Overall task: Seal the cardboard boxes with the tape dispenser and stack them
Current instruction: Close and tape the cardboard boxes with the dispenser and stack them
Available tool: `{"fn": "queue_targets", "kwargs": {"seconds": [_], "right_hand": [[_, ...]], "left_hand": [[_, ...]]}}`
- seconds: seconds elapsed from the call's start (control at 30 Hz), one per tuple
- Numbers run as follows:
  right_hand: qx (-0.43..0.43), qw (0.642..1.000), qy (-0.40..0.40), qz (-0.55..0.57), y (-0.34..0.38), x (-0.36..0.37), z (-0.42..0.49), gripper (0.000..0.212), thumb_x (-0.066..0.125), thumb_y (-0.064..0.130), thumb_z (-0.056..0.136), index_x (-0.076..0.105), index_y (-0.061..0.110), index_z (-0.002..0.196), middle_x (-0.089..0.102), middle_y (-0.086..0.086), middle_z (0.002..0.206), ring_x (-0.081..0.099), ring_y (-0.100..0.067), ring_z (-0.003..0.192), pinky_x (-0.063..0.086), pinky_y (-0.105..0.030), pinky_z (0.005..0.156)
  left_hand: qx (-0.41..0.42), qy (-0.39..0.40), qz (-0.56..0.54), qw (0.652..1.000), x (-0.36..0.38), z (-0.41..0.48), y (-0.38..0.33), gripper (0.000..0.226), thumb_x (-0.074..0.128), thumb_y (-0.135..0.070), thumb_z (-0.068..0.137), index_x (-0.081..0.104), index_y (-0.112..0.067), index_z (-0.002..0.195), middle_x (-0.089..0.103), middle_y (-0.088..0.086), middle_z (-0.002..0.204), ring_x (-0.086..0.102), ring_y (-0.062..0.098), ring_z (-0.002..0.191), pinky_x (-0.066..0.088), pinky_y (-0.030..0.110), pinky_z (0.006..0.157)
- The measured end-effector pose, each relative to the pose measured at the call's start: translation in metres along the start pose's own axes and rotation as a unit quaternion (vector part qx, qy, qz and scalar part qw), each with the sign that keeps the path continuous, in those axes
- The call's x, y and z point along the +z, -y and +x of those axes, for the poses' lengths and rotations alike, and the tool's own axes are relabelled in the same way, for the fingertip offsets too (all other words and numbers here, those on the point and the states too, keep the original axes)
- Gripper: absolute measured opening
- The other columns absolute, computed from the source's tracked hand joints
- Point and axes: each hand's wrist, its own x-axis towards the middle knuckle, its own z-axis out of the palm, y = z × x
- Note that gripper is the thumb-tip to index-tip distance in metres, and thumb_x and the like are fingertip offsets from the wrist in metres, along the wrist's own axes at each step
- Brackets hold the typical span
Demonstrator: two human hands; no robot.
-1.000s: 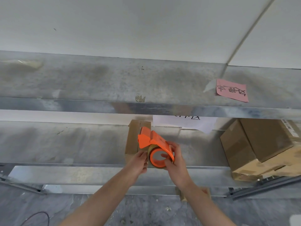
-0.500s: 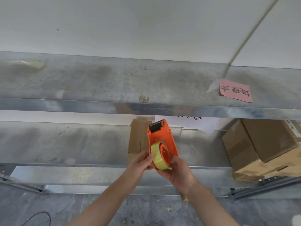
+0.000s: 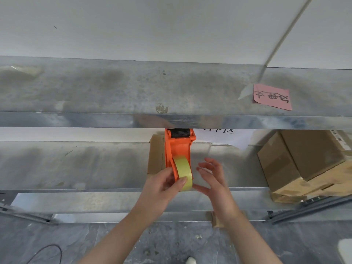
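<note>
Head view: tape dispenser (image 3: pixel 178 149) is gripped at its yellow roll by left hand (image 3: pixel 162 185), upright before the shelf (image 3: pixel 95 164); right hand (image 3: pixel 213 178) is spread open beside it, empty. Preparation step judged; tape end must be found, then carried to cardboard boxes (image 3: pixel 304 161), well apart at right.

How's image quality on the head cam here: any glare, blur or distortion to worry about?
Head view: soft, even light with no hard shadows; only a mild sheen along the metal shelf edge. Wide-angle bending shows at the frame edges. The tape dispenser and pink note are sharp; the right hand is slightly motion-soft, the left hand clearer. The cardboard boxes are readable at right.
</note>
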Motion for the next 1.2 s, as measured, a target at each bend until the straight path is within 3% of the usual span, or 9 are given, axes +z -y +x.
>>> {"fn": "queue_targets", "kwargs": {"seconds": [0.1,0.2,0.37,0.8,1.0,1.2], "right_hand": [[-0.017,0.997,0.066,-0.042,0.01,0.006,-0.016,0.023,0.064,0.019,0.09,0.063,0.011,0.112,0.069,-0.008,0.106,0.067,-0.019,0.1,0.056,-0.034,0.085],[0.006,0.996,0.078,-0.033,0.014,0.006,-0.026,0.028,0.063,0.018,0.087,0.068,0.008,0.113,0.072,-0.014,0.109,0.067,-0.029,0.107,0.054,-0.038,0.095],[-0.008,0.997,0.071,-0.011,0.019,-0.003,-0.035,0.034,0.063,0.011,0.083,0.067,0.004,0.116,0.073,-0.014,0.108,0.069,-0.029,0.104,0.056,-0.034,0.088],[-0.057,0.997,0.018,-0.038,0.023,0.0,-0.038,0.027,0.064,0.009,0.086,0.07,0.006,0.112,0.075,-0.011,0.102,0.071,-0.028,0.099,0.058,-0.04,0.087],[-0.061,0.998,0.006,-0.015,0.021,0.004,-0.036,0.027,0.064,0.012,0.085,0.07,0.002,0.109,0.074,-0.016,0.098,0.071,-0.033,0.095,0.058,-0.043,0.086],[-0.048,0.999,0.013,-0.01,0.023,0.006,-0.034,0.026,0.066,0.018,0.086,0.07,0.004,0.108,0.074,-0.017,0.098,0.07,-0.036,0.094,0.057,-0.046,0.087]], "left_hand": [[0.04,-0.001,0.058,0.997,0.004,-0.005,-0.003,0.006,0.066,-0.021,0.088,0.068,-0.019,0.093,0.07,-0.017,0.083,0.066,-0.001,0.079,0.046,0.01,0.069],[0.042,0.002,0.066,0.997,0.01,-0.009,-0.004,0.01,0.066,-0.021,0.088,0.069,-0.021,0.098,0.071,-0.015,0.091,0.067,0.0,0.088,0.05,0.013,0.077],[0.042,0.011,0.076,0.996,0.015,-0.01,-0.007,0.014,0.066,-0.025,0.088,0.068,-0.019,0.101,0.071,-0.016,0.093,0.067,-0.001,0.089,0.053,0.021,0.081],[0.12,-0.006,0.134,0.984,0.019,-0.008,-0.011,0.014,0.067,-0.023,0.088,0.067,-0.015,0.099,0.07,-0.02,0.094,0.067,-0.005,0.084,0.049,0.009,0.07],[0.137,-0.007,0.16,0.978,0.016,-0.008,-0.007,0.022,0.058,-0.04,0.087,0.065,-0.021,0.096,0.069,-0.016,0.087,0.067,0.001,0.079,0.054,0.03,0.063],[0.149,0.006,0.189,0.971,0.014,-0.007,-0.004,0.018,0.057,-0.041,0.088,0.06,-0.028,0.099,0.069,-0.016,0.088,0.067,-0.001,0.08,0.054,0.027,0.064]]}}
